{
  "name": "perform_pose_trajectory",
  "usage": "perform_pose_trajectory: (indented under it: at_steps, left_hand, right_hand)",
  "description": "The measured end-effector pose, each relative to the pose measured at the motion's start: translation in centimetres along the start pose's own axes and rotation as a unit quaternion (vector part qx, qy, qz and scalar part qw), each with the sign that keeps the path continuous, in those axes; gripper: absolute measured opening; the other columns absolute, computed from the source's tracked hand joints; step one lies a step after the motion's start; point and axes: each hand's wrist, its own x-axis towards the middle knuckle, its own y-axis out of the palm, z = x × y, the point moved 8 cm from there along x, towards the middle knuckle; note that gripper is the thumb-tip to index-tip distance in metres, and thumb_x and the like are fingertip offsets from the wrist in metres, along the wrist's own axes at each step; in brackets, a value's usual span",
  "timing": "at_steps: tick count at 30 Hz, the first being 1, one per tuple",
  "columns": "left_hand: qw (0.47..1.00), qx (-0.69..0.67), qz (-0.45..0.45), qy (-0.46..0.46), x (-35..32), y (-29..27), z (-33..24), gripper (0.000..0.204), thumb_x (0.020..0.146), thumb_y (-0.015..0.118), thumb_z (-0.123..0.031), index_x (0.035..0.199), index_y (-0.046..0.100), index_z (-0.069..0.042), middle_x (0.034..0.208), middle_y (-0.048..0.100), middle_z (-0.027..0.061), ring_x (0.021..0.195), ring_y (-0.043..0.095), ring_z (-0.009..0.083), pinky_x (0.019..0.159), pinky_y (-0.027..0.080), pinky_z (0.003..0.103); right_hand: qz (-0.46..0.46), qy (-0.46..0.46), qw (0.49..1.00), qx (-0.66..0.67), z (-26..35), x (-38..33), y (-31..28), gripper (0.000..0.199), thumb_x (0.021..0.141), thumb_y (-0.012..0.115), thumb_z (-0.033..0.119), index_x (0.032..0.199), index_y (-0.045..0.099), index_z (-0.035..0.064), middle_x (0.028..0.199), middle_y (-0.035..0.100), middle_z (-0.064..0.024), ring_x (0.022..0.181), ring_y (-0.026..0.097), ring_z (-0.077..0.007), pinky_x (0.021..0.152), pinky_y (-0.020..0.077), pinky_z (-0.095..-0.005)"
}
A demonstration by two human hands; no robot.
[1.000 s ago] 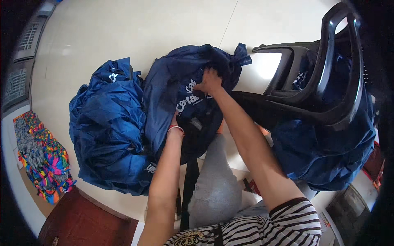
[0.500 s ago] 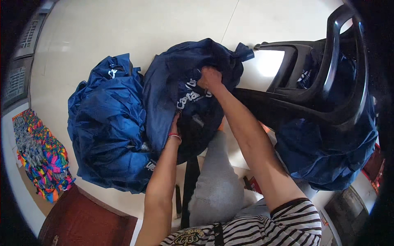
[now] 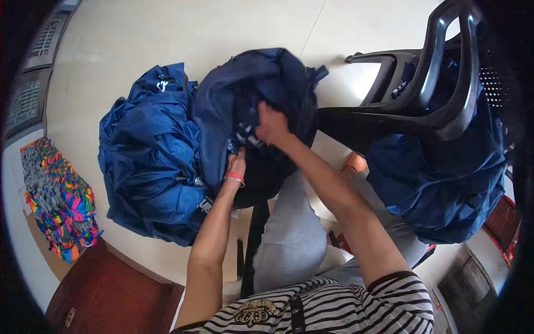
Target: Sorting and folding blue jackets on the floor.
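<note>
Both hands clamped on navy garment point(image 3: 250, 100): right hand point(image 3: 271, 125) at 12, left hand point(image 3: 236, 166) at 7. Soft, floppy, probably slippery nylon; better gripping seams. Bigger blue pile point(image 3: 150, 161) at 9.

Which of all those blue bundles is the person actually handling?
Start at the black plastic chair on the right. Just left of it, above the person's grey-trousered knee, sits the darkest navy garment, with both hands on it. The brighter blue heap beside it lies untouched on the floor.

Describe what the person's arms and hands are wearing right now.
Both forearms are bare. The left hand has a thin red band at its wrist. The right hand wears nothing. A black-and-white striped short sleeve covers the right upper arm.
</note>
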Motion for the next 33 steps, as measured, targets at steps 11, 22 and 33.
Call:
perform_pose_trajectory:
  at_steps: [11,22,33]
  left_hand:
    - [0.892,-0.077,-0.161,0.415,-3.6,2.3,-13.1,0.041,0.088,0.048,-0.035,0.101,0.062,0.001,0.098,0.061,0.0236,0.096,0.057,0.0381,0.086,0.043,0.042]
    - [0.970,-0.216,-0.107,0.001,1.3,-7.3,-0.8,0.030,0.081,0.058,-0.023,0.090,0.065,0.004,0.099,0.064,0.0154,0.088,0.063,0.0290,0.074,0.050,0.034]
    - [0.914,-0.388,-0.120,0.010,3.1,-10.6,-6.0,0.058,0.080,0.057,-0.042,0.120,0.049,-0.001,0.127,0.047,0.0132,0.111,0.052,0.0257,0.096,0.037,0.035]
  right_hand:
    - [0.176,0.088,0.977,-0.079,3.3,-1.3,2.6,0.079,0.070,0.068,0.032,0.137,0.030,0.0130,0.121,0.044,-0.0256,0.112,0.045,-0.0447,0.089,0.0333,-0.0633]
    - [0.015,0.104,0.958,-0.266,0.9,1.8,4.6,0.033,0.088,0.046,0.020,0.121,0.049,0.0153,0.118,0.046,-0.0208,0.107,0.048,-0.0416,0.081,0.0341,-0.0688]
    - [0.029,-0.042,0.997,0.061,-1.8,0.3,4.9,0.021,0.064,0.060,0.015,0.073,0.063,-0.0040,0.075,0.060,-0.0275,0.075,0.061,-0.0405,0.072,0.0505,-0.0433]
